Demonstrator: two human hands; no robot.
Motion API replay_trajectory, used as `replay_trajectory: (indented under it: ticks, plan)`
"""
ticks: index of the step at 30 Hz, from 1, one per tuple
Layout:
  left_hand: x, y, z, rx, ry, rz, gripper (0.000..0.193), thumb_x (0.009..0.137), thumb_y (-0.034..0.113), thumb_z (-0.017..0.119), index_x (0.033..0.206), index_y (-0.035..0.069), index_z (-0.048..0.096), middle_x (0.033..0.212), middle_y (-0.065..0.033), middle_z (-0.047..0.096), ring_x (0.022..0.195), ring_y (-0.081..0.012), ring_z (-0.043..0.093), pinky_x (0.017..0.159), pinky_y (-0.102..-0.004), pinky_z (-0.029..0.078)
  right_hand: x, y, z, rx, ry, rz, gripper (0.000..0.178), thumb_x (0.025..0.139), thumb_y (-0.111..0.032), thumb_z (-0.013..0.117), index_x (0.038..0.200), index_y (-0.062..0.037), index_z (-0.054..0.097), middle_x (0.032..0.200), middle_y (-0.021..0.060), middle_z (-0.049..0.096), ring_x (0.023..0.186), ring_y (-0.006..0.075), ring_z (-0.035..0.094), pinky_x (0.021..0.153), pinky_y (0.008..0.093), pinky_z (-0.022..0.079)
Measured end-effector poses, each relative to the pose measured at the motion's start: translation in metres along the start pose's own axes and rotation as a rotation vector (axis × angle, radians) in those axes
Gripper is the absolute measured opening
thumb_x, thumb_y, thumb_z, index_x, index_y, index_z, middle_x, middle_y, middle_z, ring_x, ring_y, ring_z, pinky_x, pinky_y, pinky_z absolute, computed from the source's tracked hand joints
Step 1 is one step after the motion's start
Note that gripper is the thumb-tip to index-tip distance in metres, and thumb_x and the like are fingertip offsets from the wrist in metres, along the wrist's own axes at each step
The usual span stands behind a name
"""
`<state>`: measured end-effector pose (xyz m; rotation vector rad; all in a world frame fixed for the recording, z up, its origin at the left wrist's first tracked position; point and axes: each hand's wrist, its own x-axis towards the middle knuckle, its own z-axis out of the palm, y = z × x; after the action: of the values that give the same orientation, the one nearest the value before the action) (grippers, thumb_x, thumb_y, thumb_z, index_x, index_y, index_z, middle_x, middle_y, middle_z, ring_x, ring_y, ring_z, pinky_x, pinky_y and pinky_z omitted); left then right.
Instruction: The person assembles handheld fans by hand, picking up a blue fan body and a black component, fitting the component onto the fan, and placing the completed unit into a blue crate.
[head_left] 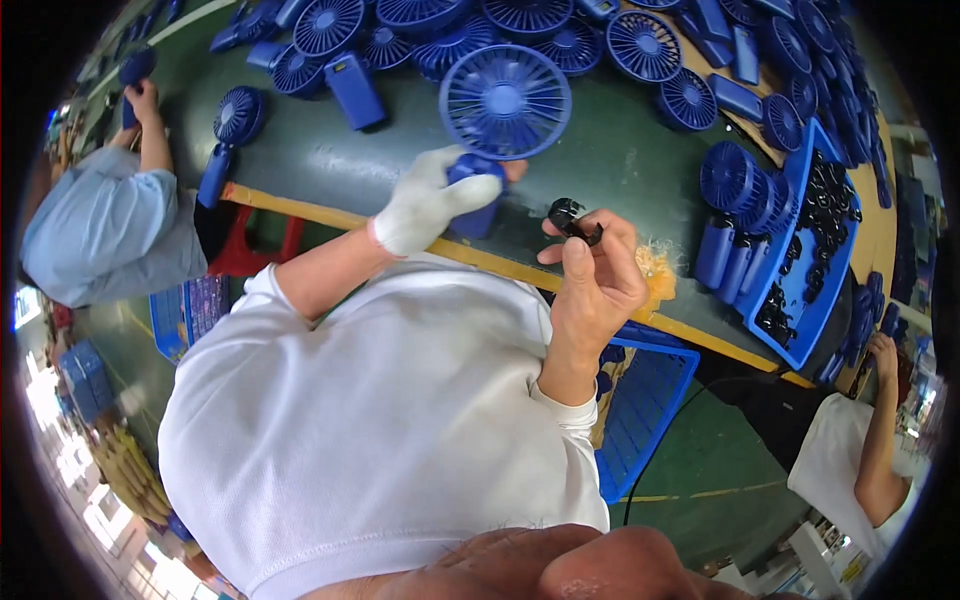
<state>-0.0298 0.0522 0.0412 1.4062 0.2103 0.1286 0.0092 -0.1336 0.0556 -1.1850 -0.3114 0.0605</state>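
Observation:
My left hand (425,200), in a white glove with some fingertips bare, is closed around the handle of a blue handheld fan (505,97). The fan's round grille is up and faces me, over the green tabletop. Bare and a little to the right, my right hand (600,285) pinches a small curved glossy black plastic part (574,220) between thumb and fingers. A gap separates the black part from the fan.
Many blue fans (640,47) crowd the bench's far side. At right, a blue tray (800,340) holds black parts (825,215), with several fans (728,180) beside it. A blue crate (650,410) sits below the yellow bench edge (510,268). Co-workers (115,225) sit at both sides.

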Motion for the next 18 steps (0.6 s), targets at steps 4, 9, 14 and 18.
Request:
replay_trajectory:
  ticks: [4, 9, 14, 18]
  plan:
    - [-0.003, 0.018, 0.022, 0.04, 0.023, -0.089, 0.03, 0.087, 0.025, 0.061, 0.102, -0.001, 0.064, 0.087, -0.0059, 0.069, 0.079, -0.0108, 0.061, 0.073, -0.0274, 0.049, -0.004, -0.001, 0.008, 0.191, -0.075, 0.199, 0.021, 0.083, 0.008, 0.066, 0.102, 0.0108, 0.059, 0.108, 0.0146, 0.051, 0.08, 0.0262, 0.068, 0.062, 0.0296, 0.062]
    - [0.007, 0.025, 0.031, 0.489, -0.109, 0.082, 0.037, 0.072, 0.038, 0.072, 0.083, 0.003, 0.068, 0.071, -0.0145, 0.066, 0.066, -0.0257, 0.065, 0.063, -0.0342, 0.05, -0.004, 0.007, 0.016, 0.099, 0.093, 0.276, 0.011, 0.084, 0.001, 0.07, 0.082, 0.0085, 0.061, 0.093, 0.0074, 0.056, 0.055, 0.0108, 0.055, 0.044, 0.0216, 0.044]
    - [0.012, 0.021, 0.033, 0.556, -0.069, 0.08, 0.033, 0.075, 0.035, 0.069, 0.077, 0.002, 0.067, 0.07, -0.0154, 0.065, 0.063, -0.0293, 0.064, 0.058, -0.0355, 0.05, -0.001, 0.029, 0.007, 0.013, 0.07, 0.213, 0.027, 0.094, -0.012, 0.059, 0.075, 0.0071, 0.06, 0.085, 0.005, 0.054, 0.058, 0.0093, 0.049, 0.049, 0.0225, 0.037]
    - [0.013, 0.006, 0.036, 0.554, -0.073, 0.138, 0.031, 0.076, 0.033, 0.067, 0.076, 0.002, 0.067, 0.068, -0.0171, 0.064, 0.059, -0.0293, 0.063, 0.057, -0.0358, 0.049, -0.005, 0.065, -0.016, -0.144, 0.044, 0.184, 0.042, 0.1, -0.032, 0.05, 0.076, 0.0019, 0.053, 0.08, 0.0036, 0.051, 0.068, 0.0091, 0.045, 0.061, 0.0257, 0.037]
